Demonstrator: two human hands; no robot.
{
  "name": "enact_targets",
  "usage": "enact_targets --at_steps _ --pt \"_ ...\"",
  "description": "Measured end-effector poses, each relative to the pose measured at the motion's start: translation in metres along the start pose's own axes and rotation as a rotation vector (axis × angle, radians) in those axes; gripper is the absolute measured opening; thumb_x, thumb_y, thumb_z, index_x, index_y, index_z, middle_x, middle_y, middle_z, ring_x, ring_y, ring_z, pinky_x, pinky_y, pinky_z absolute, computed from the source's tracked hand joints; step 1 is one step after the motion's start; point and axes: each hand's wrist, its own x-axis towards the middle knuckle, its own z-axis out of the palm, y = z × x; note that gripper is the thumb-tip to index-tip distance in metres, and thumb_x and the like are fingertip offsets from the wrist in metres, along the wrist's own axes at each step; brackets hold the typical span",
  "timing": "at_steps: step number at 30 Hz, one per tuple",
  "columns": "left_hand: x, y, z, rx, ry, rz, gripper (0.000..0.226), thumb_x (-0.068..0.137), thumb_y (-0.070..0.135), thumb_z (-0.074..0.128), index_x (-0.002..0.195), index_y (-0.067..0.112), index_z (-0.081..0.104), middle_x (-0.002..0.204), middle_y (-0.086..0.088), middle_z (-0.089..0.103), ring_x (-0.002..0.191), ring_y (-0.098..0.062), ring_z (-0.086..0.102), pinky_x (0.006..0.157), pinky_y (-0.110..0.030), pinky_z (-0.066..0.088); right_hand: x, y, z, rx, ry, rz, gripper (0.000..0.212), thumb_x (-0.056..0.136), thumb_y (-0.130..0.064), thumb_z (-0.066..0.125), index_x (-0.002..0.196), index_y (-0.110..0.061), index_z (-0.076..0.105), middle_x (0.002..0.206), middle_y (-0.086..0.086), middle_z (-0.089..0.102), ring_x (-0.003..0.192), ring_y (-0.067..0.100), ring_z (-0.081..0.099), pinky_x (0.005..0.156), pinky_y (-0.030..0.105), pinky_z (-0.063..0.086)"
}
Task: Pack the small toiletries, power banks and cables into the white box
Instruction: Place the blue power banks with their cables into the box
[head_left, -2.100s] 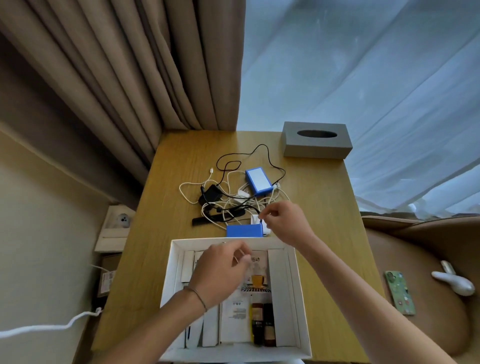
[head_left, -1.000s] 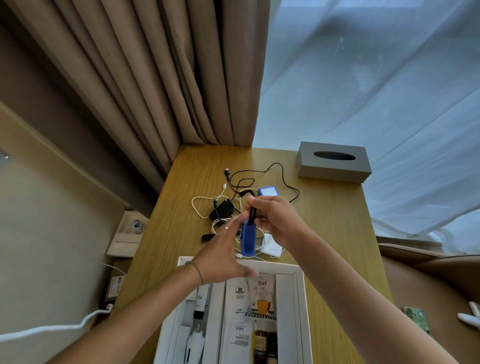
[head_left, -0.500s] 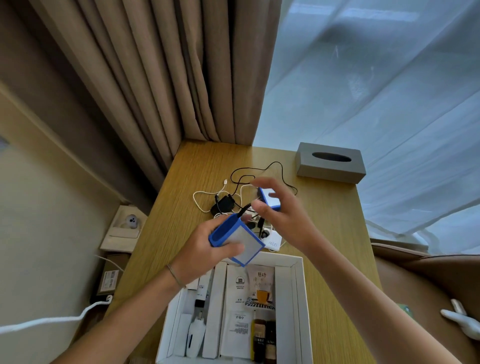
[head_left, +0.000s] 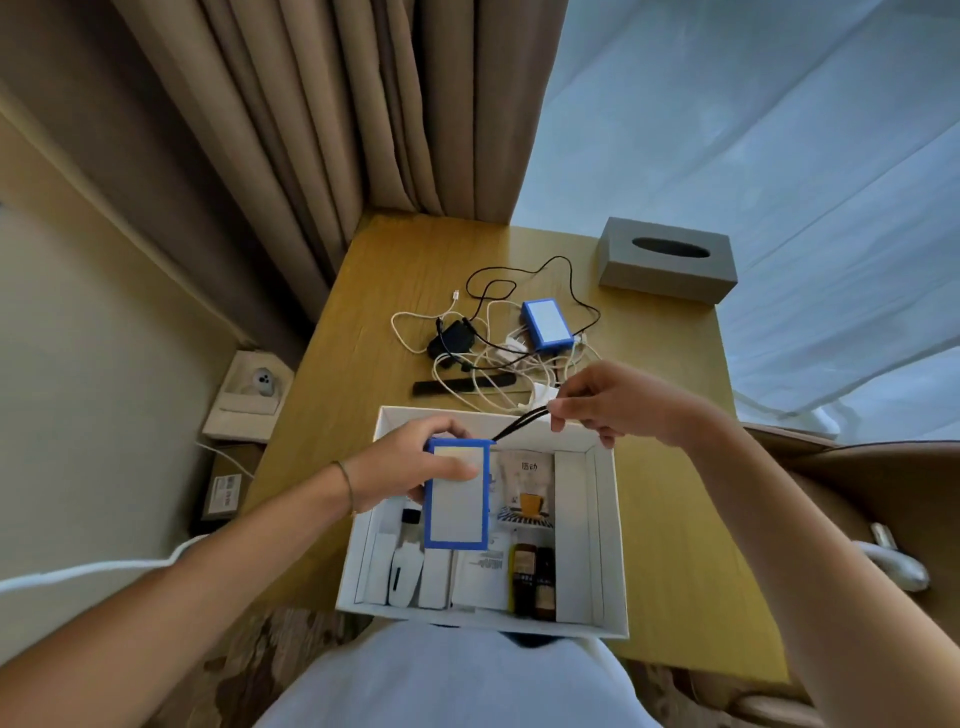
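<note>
The white box (head_left: 608, 525) sits at the near edge of the wooden table, holding small toiletries, sachets and two dark bottles (head_left: 534, 579). My left hand (head_left: 410, 467) grips a blue-edged power bank (head_left: 457, 496) flat over the box's left half. A short black cable loop (head_left: 519, 423) runs from its top corner to my right hand (head_left: 618, 402), which pinches the loop above the box's far rim. A second blue power bank (head_left: 546, 325) lies further back among tangled white and black cables (head_left: 488, 358).
A grey tissue box (head_left: 667, 260) stands at the table's far right corner. A black comb-like strip (head_left: 462, 385) lies just beyond the white box. Curtains hang behind the table. A wall socket (head_left: 254, 387) is at the left, a brown chair at the right.
My left hand has brought the power bank down from above the cables to just over the box and turned it flat. My right hand now pinches its black loop.
</note>
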Motion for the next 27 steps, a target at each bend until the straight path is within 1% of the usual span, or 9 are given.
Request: enact_targets --at_steps 5,8,11,13,17,19,22,24,27 --pt "0.021 -0.042 0.021 0.083 0.036 -0.107 0.024 0.091 0.029 0.071 0.107 0.026 0.054 0.110 -0.005 0.070 0.093 -0.020 0.074 0.064 -0.032 0.062 0.001 0.011 0.033 -0.096 -0.030 0.179 0.019 0.100 -0.011 0.058 0.095 -0.018 0.075 0.066 0.003 0.053 0.055 0.016 0.045 0.048 0.026 0.047" --pt "0.029 -0.063 0.031 0.172 0.051 -0.173 0.025 0.092 0.032 0.069 0.110 0.027 0.052 0.111 -0.005 0.068 0.096 -0.021 0.072 0.071 -0.039 0.064 0.003 0.017 0.048 0.003 -0.024 0.257 0.035 0.096 0.004 0.047 0.109 -0.018 0.071 0.066 0.006 0.057 0.044 0.013 0.048 0.046 0.026 0.050" --pt "0.034 -0.078 0.041 0.213 0.040 -0.229 0.022 0.093 0.033 0.067 0.110 0.028 0.052 0.110 -0.003 0.068 0.099 -0.019 0.069 0.084 -0.045 0.062 0.001 0.022 0.059 0.125 -0.060 0.260 0.030 0.094 0.006 0.049 0.094 -0.010 0.074 0.073 0.012 0.067 0.045 0.016 0.061 0.049 0.027 0.056" --pt "0.037 -0.082 0.046 0.200 0.026 -0.284 0.023 0.096 0.032 0.063 0.114 0.026 0.050 0.112 -0.006 0.067 0.101 -0.023 0.069 0.087 -0.048 0.060 0.001 0.025 0.068 0.191 -0.083 0.266 0.026 0.095 0.004 0.052 0.085 -0.005 0.075 0.074 0.014 0.072 0.052 0.020 0.069 0.054 0.030 0.060" --pt "0.042 -0.084 0.053 0.290 0.038 -0.309 0.023 0.098 0.028 0.057 0.119 0.028 0.047 0.112 -0.011 0.067 0.101 -0.030 0.068 0.085 -0.050 0.060 0.005 0.034 0.083 0.262 -0.097 0.308 0.023 0.096 -0.005 0.055 0.087 -0.002 0.076 0.090 0.022 0.077 0.074 0.029 0.074 0.082 0.044 0.064" --pt "0.044 -0.085 0.055 0.420 0.069 -0.231 0.021 0.095 0.030 0.060 0.115 0.029 0.054 0.106 -0.007 0.068 0.095 -0.030 0.069 0.082 -0.046 0.059 0.006 0.037 0.086 0.312 -0.124 0.323 0.024 0.095 -0.004 0.053 0.093 0.000 0.076 0.097 0.025 0.077 0.081 0.032 0.076 0.085 0.043 0.063" --pt "0.045 -0.088 0.060 0.525 0.129 -0.154 0.023 0.092 0.033 0.064 0.115 0.030 0.061 0.104 -0.001 0.067 0.081 -0.017 0.062 0.068 -0.031 0.052 0.009 0.041 0.088 0.303 -0.137 0.320 0.024 0.089 0.006 0.057 0.098 -0.002 0.078 0.095 0.020 0.078 0.086 0.029 0.078 0.083 0.038 0.064" --pt "0.047 -0.092 0.063 0.561 0.158 -0.128 0.032 0.091 0.036 0.068 0.121 0.027 0.064 0.115 -0.002 0.067 0.092 -0.016 0.062 0.075 -0.025 0.048 0.012 0.044 0.090 0.169 -0.089 0.253 0.023 0.081 0.007 0.068 0.093 -0.008 0.081 0.093 0.013 0.080 0.088 0.026 0.077 0.080 0.033 0.064" --pt "0.047 -0.093 0.067 0.652 0.186 -0.078 0.044 0.090 0.039 0.070 0.130 0.022 0.065 0.123 -0.002 0.068 0.106 -0.019 0.064 0.087 -0.026 0.049 0.018 0.048 0.092 0.075 -0.032 0.147 0.022 0.075 0.006 0.075 0.089 -0.010 0.082 0.086 0.005 0.080 0.078 0.018 0.076 0.068 0.023 0.062"
